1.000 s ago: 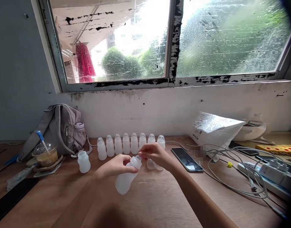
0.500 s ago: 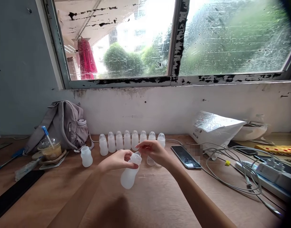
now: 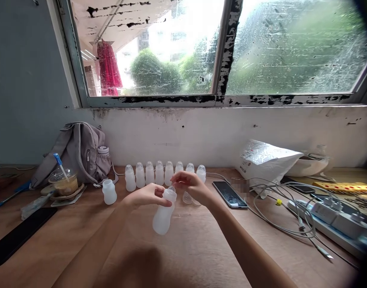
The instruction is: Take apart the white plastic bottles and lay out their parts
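Both of my arms show as slender human forearms, the smooth, bare left forearm (image 3: 95, 240) and the equally bare right forearm (image 3: 234, 236), each tapering to a narrow, uncovered wrist. I see a gloveless left hand (image 3: 144, 195) and gloveless right hand (image 3: 192, 186), both slim-fingered, nails too small to read.

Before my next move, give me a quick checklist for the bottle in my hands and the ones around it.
1. Left hand gripping the held bottle near its neck: ok.
2. Held bottle upright: not ok, it tilts.
3. Right hand at the bottle's mouth: ok.
4. Anything seated in that mouth: cannot tell, too small and partly hidden.
5. Row of eight bottles with clear tops on: ok.
6. Bottle at far left covered: not ok, no top.
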Available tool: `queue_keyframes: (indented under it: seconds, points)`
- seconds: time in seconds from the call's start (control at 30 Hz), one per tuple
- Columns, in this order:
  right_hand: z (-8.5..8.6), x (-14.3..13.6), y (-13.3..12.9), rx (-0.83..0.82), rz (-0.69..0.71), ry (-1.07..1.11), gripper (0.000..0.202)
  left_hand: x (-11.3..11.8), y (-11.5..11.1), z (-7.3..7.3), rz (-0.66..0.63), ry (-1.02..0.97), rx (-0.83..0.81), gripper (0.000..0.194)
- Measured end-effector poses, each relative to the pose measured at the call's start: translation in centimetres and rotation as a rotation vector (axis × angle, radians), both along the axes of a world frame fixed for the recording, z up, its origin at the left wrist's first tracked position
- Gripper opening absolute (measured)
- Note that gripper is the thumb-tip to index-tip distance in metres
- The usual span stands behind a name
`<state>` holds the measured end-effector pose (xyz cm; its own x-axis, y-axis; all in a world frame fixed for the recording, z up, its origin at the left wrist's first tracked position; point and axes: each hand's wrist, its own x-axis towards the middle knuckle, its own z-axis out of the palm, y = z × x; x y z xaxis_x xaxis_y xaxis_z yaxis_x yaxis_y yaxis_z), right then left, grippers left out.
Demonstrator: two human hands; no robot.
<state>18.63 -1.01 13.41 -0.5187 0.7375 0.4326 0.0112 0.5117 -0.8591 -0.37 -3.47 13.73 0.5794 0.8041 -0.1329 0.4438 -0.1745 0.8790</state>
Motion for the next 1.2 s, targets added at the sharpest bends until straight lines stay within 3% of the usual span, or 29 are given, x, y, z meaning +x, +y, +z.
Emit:
queue_keyframes:
  seconds: [0.07,0.13,0.23,0.37,0.43,0.63,0.8,0.9,1.0,1.2]
  points:
    - [0.0,0.0,0.0,0.005,-0.032,-0.021,0.02,0.0,0.1,-0.1,-0.02,-0.038,-0.001,0.035]
    - [-0.3,0.0,0.1,0.027,-0.137,-0.104,0.026,0.2,0.2,-0.5,0.042,0.004,0.082,0.036]
    - [-1.4,-0.4,0.6,0.021,-0.292,-0.255,0.035,0.7,0.4,-1.5,0.25,0.188,0.355,0.035]
    - [-2.7,-0.9,1.2,-0.068,-0.272,-0.265,0.032,1.1,0.4,-2.4,0.411,0.352,0.647,0.031]
    - [-2.8,-1.1,1.3,-0.046,-0.251,-0.215,0.026,1.0,0.5,-2.4,0.408,0.35,0.647,0.034]
    - [-2.0,-0.6,1.0,0.078,-0.126,-0.158,0.01,-0.3,0.8,-2.0,0.236,0.337,0.4,0.034]
    - [-1.9,0.2,1.7,0.09,-0.175,-0.167,0.01,-1.7,0.9,-1.1,0.184,0.314,0.392,0.039]
    - [-2.1,0.4,2.1,0.095,-0.248,-0.192,0.01,-3.7,1.5,-0.2,0.306,0.337,0.487,0.043]
    - [-2.6,0.4,2.3,0.102,-0.295,-0.271,0.01,-6.6,2.6,0.3,0.528,0.431,0.625,0.044]
    - [-4.5,-0.1,2.7,0.162,-0.286,-0.639,0.013,-11.5,4.8,-0.8,0.815,0.624,0.627,0.042]
